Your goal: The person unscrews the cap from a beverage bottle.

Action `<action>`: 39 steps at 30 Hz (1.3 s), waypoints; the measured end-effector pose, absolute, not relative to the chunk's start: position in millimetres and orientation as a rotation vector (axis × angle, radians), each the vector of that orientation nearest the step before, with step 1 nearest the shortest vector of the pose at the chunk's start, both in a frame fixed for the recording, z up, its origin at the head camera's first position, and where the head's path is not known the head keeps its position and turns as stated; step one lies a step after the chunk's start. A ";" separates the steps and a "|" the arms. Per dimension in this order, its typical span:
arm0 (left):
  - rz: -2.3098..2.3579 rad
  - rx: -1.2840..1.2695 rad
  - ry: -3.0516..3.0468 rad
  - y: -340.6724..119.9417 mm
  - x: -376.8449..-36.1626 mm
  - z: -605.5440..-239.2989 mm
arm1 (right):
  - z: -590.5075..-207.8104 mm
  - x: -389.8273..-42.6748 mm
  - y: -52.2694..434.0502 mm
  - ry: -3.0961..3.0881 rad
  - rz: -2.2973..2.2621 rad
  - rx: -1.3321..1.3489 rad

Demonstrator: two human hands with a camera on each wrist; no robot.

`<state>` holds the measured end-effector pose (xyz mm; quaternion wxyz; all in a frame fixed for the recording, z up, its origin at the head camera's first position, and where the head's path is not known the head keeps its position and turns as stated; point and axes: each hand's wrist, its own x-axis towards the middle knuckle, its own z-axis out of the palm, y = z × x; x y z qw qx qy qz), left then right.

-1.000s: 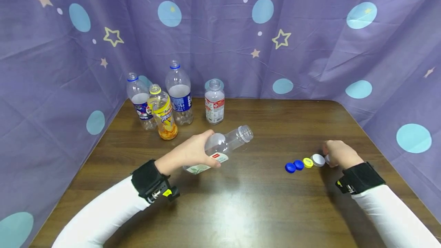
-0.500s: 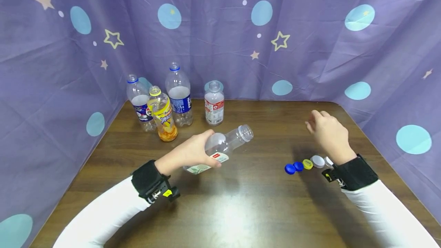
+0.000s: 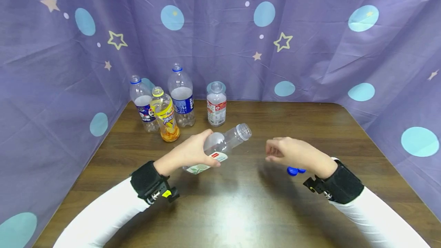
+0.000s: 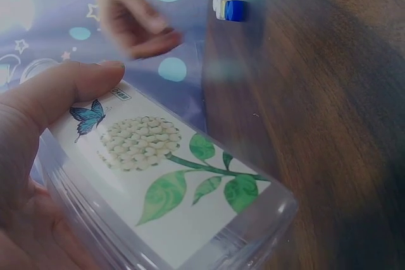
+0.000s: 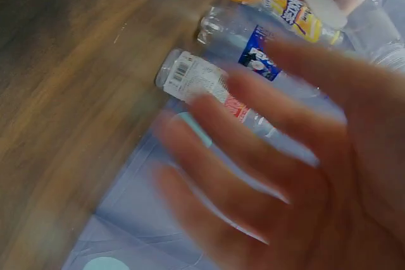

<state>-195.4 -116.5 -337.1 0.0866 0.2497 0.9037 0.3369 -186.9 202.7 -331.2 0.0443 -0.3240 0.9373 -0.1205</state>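
Observation:
My left hand (image 3: 194,151) grips a clear plastic bottle (image 3: 219,156) around its body. The bottle leans to the right, its uncapped mouth up, and its label with a flower and a butterfly faces the left wrist view. Just right of that mouth, apart from it, my right hand (image 3: 298,154) hovers over the table with fingers bent. The right wrist view shows those fingers (image 5: 253,150) spread and blurred, with nothing seen in them. Blue bottle caps (image 3: 292,171) lie under the right hand, which hides the rest of the row; a white cap (image 4: 218,4) shows in the left wrist view.
Uncapped bottles stand at the back left: two Pepsi bottles (image 3: 183,104) (image 3: 144,112) and a yellow-labelled bottle (image 3: 167,119). Right of them is a red-labelled clear bottle (image 3: 217,110). A purple curtain (image 3: 310,56) hangs behind the wooden table (image 3: 275,118).
My right hand has risen from the caps at the right and moved left toward the bottle's mouth. The left hand and its bottle stay nearly where they were.

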 end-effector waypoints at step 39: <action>2.069 0.211 2.639 -125.6 -289.8 -432.3 | -345.5 -194.1 195.9 2.526 -0.263 -0.867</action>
